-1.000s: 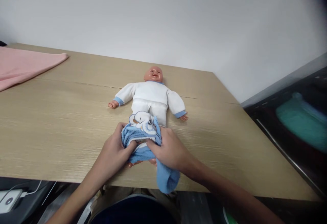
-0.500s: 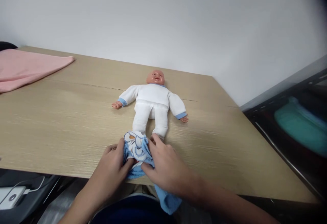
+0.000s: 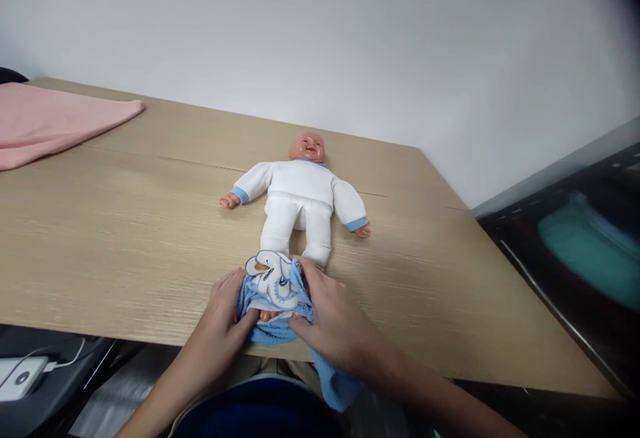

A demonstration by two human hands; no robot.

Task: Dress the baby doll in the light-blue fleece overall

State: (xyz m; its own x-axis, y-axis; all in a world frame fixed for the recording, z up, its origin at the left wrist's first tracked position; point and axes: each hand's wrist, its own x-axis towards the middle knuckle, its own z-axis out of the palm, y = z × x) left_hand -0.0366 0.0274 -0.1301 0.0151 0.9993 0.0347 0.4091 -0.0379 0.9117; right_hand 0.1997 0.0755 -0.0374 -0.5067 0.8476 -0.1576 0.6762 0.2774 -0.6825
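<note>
A baby doll (image 3: 300, 195) in a white suit with blue cuffs lies on its back on the wooden table (image 3: 125, 238), head away from me. At its feet a bunched blue garment (image 3: 274, 288) with a white cartoon patch is gathered around the lower legs. My left hand (image 3: 225, 315) pinches the garment's left side, fingers closed on the cloth. My right hand (image 3: 333, 318) grips its right side the same way. Part of the blue cloth hangs over the table's near edge. The doll's feet are mostly hidden by cloth and fingers.
A pink cloth (image 3: 55, 121) lies at the table's far left corner. A white wall stands behind the table. A dark surface with a teal object (image 3: 590, 245) is at the right. A white device with a cable (image 3: 23, 378) sits low at the left.
The blue garment slid down the doll's legs from the hips to the feet between the earliest frame and half a second ago. Since then both hands have nudged it slightly back toward the doll.
</note>
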